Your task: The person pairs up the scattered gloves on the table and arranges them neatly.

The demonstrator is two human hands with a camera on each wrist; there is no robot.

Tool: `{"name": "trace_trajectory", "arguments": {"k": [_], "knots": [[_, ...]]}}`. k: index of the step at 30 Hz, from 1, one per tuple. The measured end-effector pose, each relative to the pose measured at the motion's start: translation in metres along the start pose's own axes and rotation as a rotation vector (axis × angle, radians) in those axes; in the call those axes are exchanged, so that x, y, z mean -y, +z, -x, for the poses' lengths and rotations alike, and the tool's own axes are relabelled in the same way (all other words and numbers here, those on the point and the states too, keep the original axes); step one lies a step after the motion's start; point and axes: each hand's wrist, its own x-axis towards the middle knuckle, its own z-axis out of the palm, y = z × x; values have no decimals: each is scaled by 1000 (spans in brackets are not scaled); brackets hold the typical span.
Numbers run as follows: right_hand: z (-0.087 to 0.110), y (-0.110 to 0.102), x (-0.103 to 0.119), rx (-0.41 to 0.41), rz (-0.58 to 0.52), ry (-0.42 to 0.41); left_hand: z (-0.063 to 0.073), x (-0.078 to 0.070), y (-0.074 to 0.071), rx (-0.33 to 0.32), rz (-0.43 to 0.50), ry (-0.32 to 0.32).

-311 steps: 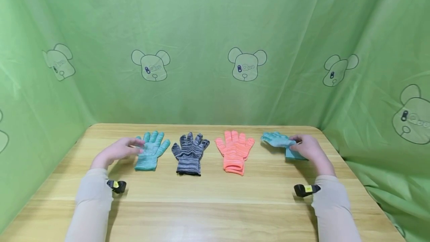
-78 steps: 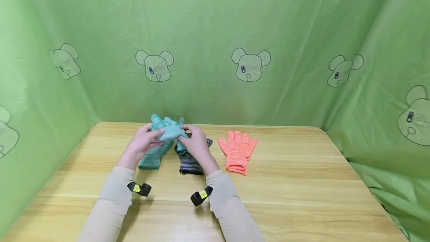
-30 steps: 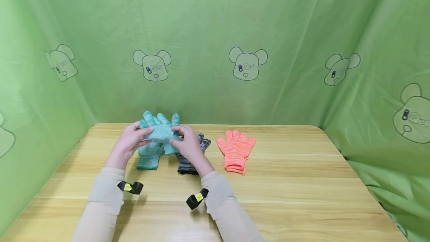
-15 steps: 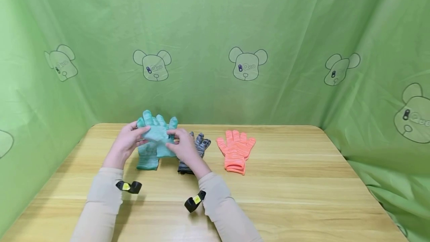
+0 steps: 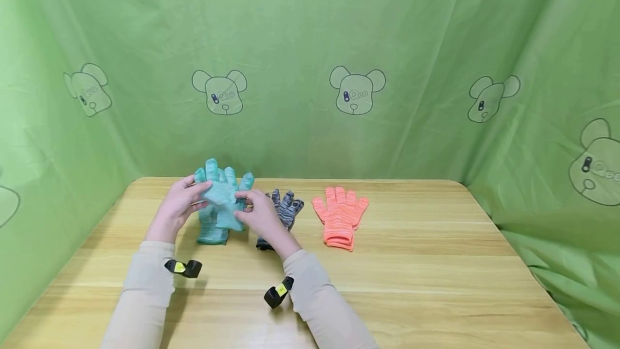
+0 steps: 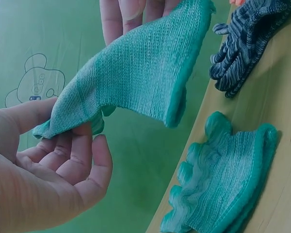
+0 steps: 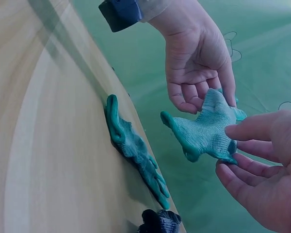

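A teal knit glove [image 5: 224, 194] is held up between both hands, its fingers pointing away and its cuff toward the person. My left hand [image 5: 175, 203] pinches its left edge between thumb and fingers. My right hand [image 5: 265, 218] pinches the opposite edge near the cuff. Beneath it in the head view, a second teal glove [image 5: 212, 231] lies on the table, partly covered. The left wrist view shows the raised glove [image 6: 136, 73] well apart from the lying glove [image 6: 228, 177]. Behind my right hand lies a grey-black striped glove [image 5: 287, 210], partly hidden.
An orange glove pair [image 5: 340, 217], stacked, lies right of the striped one on the wooden table [image 5: 416, 263]. Green cloth walls [image 5: 290, 139] with printed bear heads rise behind and at both sides. Black wrist cameras [image 5: 277, 294] are strapped to both sleeves.
The teal glove, earlier at the far right in my right hand, is now at the left in both hands. Over the last second it shifted slightly left, uncovering more of the striped glove.
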Motion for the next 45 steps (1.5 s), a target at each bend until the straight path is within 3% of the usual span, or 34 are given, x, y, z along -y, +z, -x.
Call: {"name": "trace_trajectory", "arguments": {"k": [13, 23, 45], "knots": [[1, 11, 0, 27, 36, -15, 2, 1, -5, 12, 62, 5], [1, 16, -4, 78, 76, -27, 2, 1, -11, 40, 14, -46], [3, 25, -7, 160, 90, -35, 2, 6, -22, 74, -2, -87]]}}
